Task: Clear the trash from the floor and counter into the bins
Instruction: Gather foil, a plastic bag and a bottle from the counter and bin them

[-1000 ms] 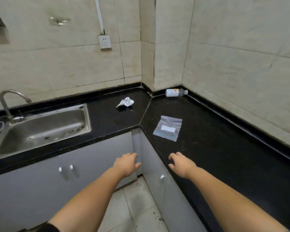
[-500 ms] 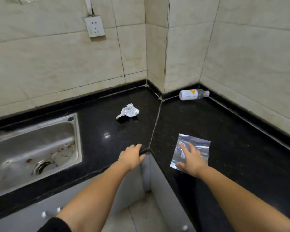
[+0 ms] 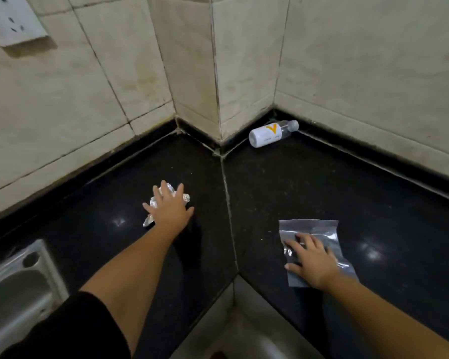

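A crumpled ball of silver foil [image 3: 150,222] lies on the black counter [image 3: 283,182]. My left hand [image 3: 169,207] is spread flat over it with fingers apart, covering most of it. A clear plastic bag [image 3: 311,228] lies flat near the counter's front edge. My right hand [image 3: 309,260] presses on its near half, fingers spread. A small clear bottle with a white label and yellow mark [image 3: 270,133] lies on its side in the back corner against the wall, out of both hands' reach.
A steel sink [image 3: 18,288] sits at the lower left. Tiled walls close the counter on the far side, with a protruding corner column [image 3: 218,73] and a wall socket [image 3: 13,19] at top left. Grey cabinet fronts [image 3: 244,320] are below the counter edge.
My left hand moved forward from the counter edge onto the foil ball. My right hand stays on the plastic bag. The camera leaned closer to the counter.
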`<control>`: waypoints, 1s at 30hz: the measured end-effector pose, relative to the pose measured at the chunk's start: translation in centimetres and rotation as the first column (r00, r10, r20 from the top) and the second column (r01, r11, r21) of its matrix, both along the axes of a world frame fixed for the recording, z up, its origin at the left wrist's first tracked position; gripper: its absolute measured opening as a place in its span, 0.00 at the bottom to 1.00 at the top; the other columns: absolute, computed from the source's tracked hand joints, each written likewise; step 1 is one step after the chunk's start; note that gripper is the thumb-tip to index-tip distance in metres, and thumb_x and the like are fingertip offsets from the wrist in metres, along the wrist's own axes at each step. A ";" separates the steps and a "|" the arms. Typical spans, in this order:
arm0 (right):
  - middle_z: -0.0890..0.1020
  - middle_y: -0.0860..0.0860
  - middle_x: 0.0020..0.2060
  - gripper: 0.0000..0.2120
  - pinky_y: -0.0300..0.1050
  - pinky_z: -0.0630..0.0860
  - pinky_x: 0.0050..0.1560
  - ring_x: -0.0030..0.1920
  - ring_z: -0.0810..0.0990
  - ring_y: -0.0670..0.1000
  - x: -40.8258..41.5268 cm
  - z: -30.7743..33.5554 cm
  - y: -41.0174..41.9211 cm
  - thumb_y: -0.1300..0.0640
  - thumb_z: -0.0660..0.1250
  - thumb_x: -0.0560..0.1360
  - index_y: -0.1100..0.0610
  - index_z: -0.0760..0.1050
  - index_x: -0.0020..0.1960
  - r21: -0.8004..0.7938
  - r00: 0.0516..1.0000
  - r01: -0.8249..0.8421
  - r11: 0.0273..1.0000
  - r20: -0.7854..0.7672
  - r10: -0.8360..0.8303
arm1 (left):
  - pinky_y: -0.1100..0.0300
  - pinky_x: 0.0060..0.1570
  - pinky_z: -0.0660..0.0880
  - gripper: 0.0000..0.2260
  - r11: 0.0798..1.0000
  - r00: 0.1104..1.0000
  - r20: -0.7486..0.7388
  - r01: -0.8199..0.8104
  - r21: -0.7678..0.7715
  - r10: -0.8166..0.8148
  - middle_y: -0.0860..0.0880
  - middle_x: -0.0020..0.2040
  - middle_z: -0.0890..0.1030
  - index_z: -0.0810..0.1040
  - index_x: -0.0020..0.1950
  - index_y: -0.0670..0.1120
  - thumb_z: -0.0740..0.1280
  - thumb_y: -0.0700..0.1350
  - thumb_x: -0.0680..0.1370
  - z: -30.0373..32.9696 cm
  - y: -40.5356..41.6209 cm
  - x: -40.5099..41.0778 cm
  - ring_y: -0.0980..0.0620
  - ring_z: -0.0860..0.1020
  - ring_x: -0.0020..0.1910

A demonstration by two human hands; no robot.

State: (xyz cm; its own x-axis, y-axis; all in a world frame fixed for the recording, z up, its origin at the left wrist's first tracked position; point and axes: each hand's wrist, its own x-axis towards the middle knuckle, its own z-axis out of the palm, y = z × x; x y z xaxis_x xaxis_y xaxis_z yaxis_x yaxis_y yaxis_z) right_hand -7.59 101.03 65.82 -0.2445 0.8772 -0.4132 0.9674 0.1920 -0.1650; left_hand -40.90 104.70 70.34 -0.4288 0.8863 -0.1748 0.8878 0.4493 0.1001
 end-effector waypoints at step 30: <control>0.82 0.58 0.47 0.09 0.48 0.70 0.39 0.44 0.79 0.60 3.9 7.9 19.5 0.54 0.56 0.80 0.57 0.72 0.51 0.295 0.975 0.171 0.940 -0.191 -0.117 | 0.44 0.59 0.72 0.17 0.993 0.934 0.344 0.076 0.091 -0.102 0.39 0.62 0.68 0.69 0.60 0.45 0.65 0.48 0.73 3.0 12.7 12.2 0.37 0.68 0.62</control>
